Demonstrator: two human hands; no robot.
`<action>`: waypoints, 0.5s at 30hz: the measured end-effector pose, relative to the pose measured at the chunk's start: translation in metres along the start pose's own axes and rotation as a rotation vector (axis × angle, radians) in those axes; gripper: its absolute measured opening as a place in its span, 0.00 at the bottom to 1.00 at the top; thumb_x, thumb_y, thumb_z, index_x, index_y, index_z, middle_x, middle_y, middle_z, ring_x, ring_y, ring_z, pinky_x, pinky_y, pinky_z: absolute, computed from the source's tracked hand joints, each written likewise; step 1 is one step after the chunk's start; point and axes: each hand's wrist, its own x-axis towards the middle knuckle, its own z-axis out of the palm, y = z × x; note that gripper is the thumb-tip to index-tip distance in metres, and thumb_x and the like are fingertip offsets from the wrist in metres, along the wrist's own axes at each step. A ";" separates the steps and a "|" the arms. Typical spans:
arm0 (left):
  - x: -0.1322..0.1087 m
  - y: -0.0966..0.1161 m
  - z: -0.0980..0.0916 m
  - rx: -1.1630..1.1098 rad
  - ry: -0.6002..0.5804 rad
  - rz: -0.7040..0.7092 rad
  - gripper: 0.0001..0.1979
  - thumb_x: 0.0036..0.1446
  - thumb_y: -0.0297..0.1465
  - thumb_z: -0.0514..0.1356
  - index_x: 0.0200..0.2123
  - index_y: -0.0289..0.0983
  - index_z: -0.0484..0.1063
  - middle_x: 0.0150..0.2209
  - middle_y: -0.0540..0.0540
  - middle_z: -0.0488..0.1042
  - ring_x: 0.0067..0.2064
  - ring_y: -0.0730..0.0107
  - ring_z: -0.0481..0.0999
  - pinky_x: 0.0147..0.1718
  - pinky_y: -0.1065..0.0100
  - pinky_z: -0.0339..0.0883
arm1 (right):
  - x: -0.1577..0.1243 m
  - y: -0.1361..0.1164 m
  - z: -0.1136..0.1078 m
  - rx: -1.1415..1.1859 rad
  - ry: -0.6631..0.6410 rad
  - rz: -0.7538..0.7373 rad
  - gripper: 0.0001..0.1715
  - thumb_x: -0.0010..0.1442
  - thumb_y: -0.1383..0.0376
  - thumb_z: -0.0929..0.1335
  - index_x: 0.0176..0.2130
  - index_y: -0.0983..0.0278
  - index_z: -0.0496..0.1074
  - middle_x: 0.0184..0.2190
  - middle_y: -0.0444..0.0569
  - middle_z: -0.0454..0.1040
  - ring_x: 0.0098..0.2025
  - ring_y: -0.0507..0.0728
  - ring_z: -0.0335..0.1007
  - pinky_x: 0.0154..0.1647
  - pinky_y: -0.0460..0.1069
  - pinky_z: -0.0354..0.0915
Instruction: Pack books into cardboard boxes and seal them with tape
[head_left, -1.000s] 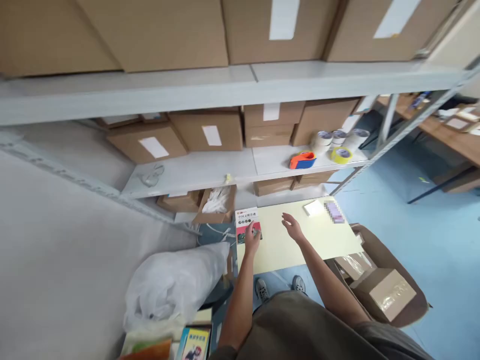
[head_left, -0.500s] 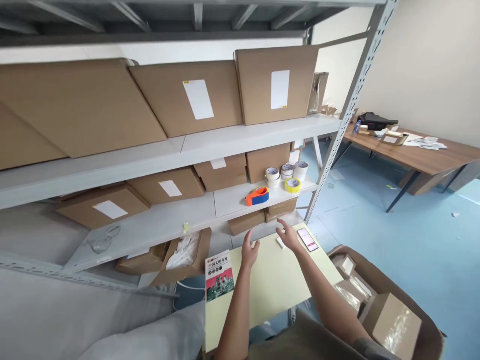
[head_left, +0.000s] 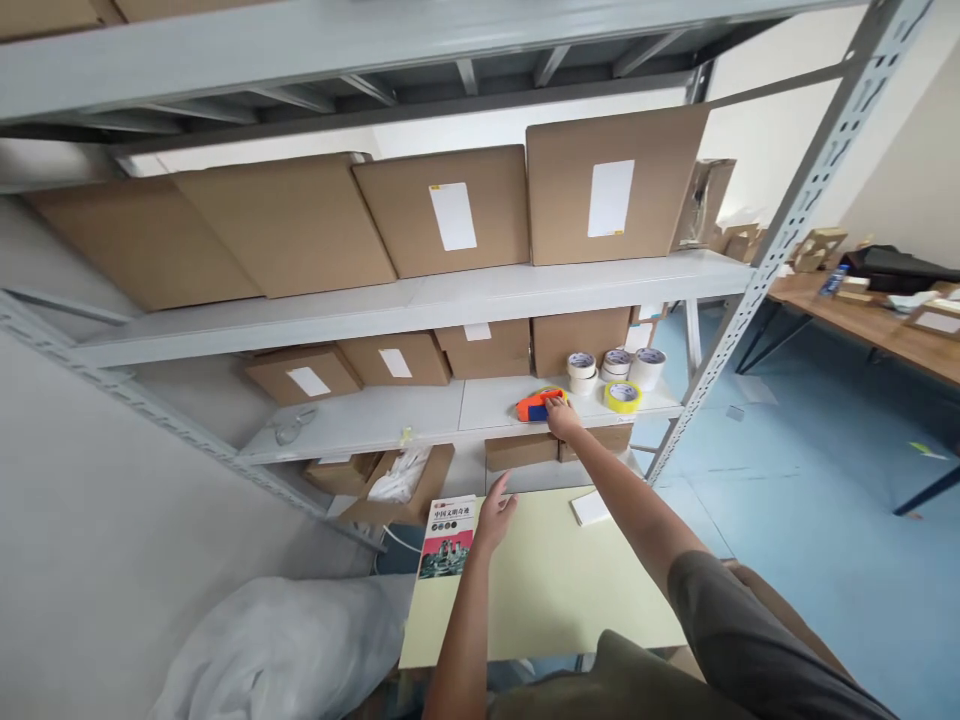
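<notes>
The right hand (head_left: 561,414) touches the orange tape dispenser (head_left: 535,406) on the shelf (head_left: 420,420); I cannot tell if its grip is closed. At full stretch, a loose hold could drop it or knock the tape rolls (head_left: 616,367) nearby. The left hand (head_left: 495,515) hovers over the counter (head_left: 555,590), grip wide

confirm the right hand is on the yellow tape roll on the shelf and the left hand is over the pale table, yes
No: the head view shows the right hand on the orange-and-blue plastic tape dispenser; the yellow tape roll lies apart, further right. The left hand is over the pale yellow table.
</notes>
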 end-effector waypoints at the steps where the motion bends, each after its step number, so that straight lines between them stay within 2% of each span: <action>1: -0.004 -0.002 -0.006 -0.005 0.008 -0.003 0.32 0.63 0.43 0.66 0.69 0.49 0.69 0.73 0.40 0.65 0.72 0.50 0.67 0.64 0.54 0.68 | 0.002 0.000 0.002 -0.003 0.018 -0.001 0.34 0.58 0.72 0.72 0.63 0.63 0.74 0.64 0.63 0.75 0.72 0.72 0.61 0.77 0.65 0.44; 4: -0.015 -0.010 -0.025 -0.019 0.031 -0.008 0.32 0.61 0.44 0.67 0.68 0.49 0.71 0.71 0.39 0.68 0.69 0.48 0.70 0.63 0.51 0.69 | 0.002 0.000 0.002 0.011 0.035 -0.005 0.24 0.57 0.70 0.75 0.54 0.63 0.79 0.55 0.62 0.81 0.67 0.73 0.68 0.74 0.63 0.49; 8: -0.026 -0.015 -0.049 0.003 0.037 -0.009 0.31 0.63 0.44 0.65 0.68 0.46 0.71 0.68 0.38 0.71 0.68 0.50 0.72 0.62 0.54 0.70 | -0.022 -0.008 -0.003 0.033 0.070 -0.015 0.16 0.59 0.65 0.76 0.48 0.61 0.81 0.52 0.61 0.82 0.68 0.73 0.64 0.71 0.62 0.54; 11: -0.030 -0.023 -0.067 0.007 0.016 -0.007 0.30 0.64 0.44 0.65 0.67 0.45 0.71 0.67 0.38 0.72 0.67 0.52 0.72 0.61 0.56 0.70 | -0.062 -0.014 0.000 -0.035 0.106 -0.039 0.16 0.63 0.64 0.74 0.51 0.61 0.80 0.56 0.61 0.81 0.69 0.72 0.60 0.70 0.63 0.53; 15: -0.033 -0.042 -0.082 -0.047 -0.010 -0.004 0.28 0.64 0.44 0.65 0.65 0.44 0.73 0.67 0.37 0.72 0.65 0.52 0.75 0.60 0.55 0.71 | -0.135 -0.012 0.021 -0.213 0.153 -0.045 0.21 0.68 0.66 0.68 0.59 0.62 0.77 0.58 0.62 0.79 0.68 0.73 0.60 0.65 0.65 0.55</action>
